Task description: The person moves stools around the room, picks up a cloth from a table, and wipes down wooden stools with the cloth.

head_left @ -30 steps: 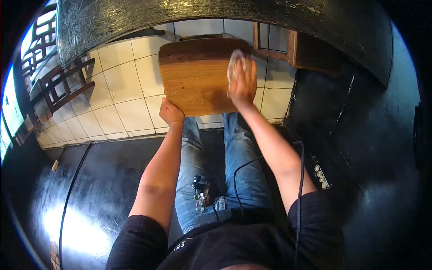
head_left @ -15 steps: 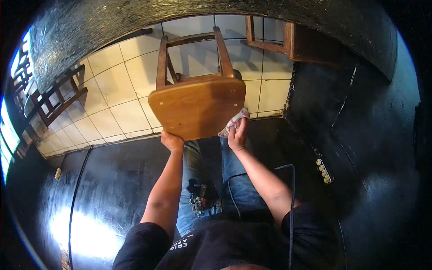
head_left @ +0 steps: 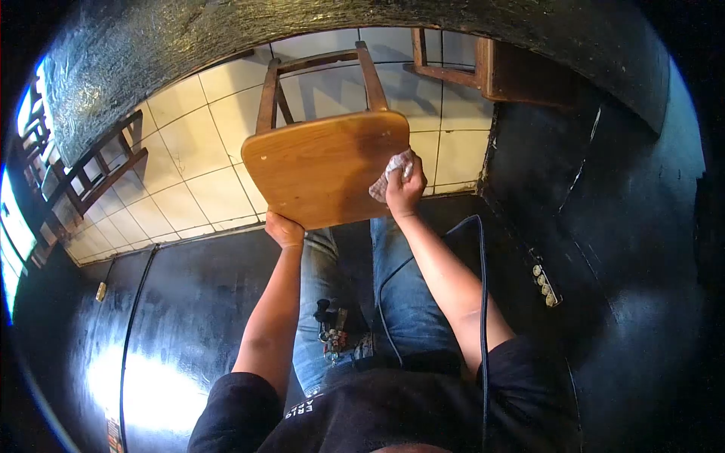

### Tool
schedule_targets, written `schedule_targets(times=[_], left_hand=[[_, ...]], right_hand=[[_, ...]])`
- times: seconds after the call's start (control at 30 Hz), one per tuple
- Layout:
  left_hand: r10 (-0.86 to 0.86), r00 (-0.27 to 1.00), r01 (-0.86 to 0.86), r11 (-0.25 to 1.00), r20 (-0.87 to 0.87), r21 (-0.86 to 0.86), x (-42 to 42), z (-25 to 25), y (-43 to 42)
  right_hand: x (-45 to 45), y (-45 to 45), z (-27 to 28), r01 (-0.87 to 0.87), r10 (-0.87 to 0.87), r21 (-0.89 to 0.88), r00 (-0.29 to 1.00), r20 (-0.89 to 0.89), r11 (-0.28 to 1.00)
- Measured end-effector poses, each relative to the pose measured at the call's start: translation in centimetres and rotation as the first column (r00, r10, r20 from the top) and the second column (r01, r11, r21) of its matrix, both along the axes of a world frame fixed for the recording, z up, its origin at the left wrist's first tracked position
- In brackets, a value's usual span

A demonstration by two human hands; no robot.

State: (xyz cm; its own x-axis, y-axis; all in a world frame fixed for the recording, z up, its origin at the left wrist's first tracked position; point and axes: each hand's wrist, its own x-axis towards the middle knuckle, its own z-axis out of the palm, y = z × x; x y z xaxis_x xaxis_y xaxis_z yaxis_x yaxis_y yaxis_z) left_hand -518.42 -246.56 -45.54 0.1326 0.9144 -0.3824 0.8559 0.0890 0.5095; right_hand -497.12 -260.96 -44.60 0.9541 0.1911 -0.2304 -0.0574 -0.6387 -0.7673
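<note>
A wooden stool (head_left: 325,170) is tilted so that its flat brown seat faces me and its legs point away over the tiles. My left hand (head_left: 285,229) is closed around the seat's near left corner. In my right hand (head_left: 406,187) is a crumpled pale cloth (head_left: 387,189), which lies against the seat's right side near the edge. The fingers of that hand are bent over the cloth, and part of it is hidden behind them.
Dark wooden furniture (head_left: 102,166) stands at the left, and another wooden piece (head_left: 521,74) at the upper right. A rough dark surface (head_left: 302,16) arches across the top. A black cable (head_left: 483,302) hangs beside my right arm. Pale tiles (head_left: 189,151) lie beyond the dark floor.
My right hand has moved the cloth from the seat's lower right edge up onto its face. The seat has shifted slightly left and tilted a little, with my left hand still on its corner.
</note>
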Motion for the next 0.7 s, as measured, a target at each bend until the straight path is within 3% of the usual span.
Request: schedule_targets(times=[0.2,0.23,0.33,0.37,0.5,0.63,0.7], left_hand=[[-0.019,0.999,0.021,0.999,-0.026,0.049,3.3,0.6,2.6],[-0.013,1.000,0.011,0.998,0.027,0.063,3.8,0.6,3.0],[0.016,0.996,-0.020,0.999,0.091,0.050,5.2,0.1,4.4],[0.036,0.993,-0.039,0.999,0.109,0.026,5.7,0.0,5.1],[0.031,0.990,-0.039,0.998,0.140,0.051,6.4,-0.2,6.0],[0.037,0.989,-0.035,0.999,0.146,-0.014,6.4,0.8,5.9],[-0.234,0.970,0.221,0.962,0.071,0.158,7.2,1.4,6.9]], right_hand=[[3.1,3.5,0.5,0.014,-0.013,-0.031,1.000,0.027,0.999],[3.5,4.1,0.1,0.025,-0.023,-0.020,0.994,0.109,0.999],[5.2,5.7,-0.1,0.042,-0.040,-0.130,0.999,0.017,0.991],[5.9,6.4,-0.5,0.041,-0.032,-0.140,0.997,0.069,0.989],[6.7,7.6,0.1,0.079,-0.078,-0.085,0.997,0.014,0.993],[6.5,7.3,0.0,0.070,-0.066,-0.044,0.995,0.074,0.997],[6.8,7.6,-0.4,0.087,-0.086,-0.011,0.995,0.057,0.996]])
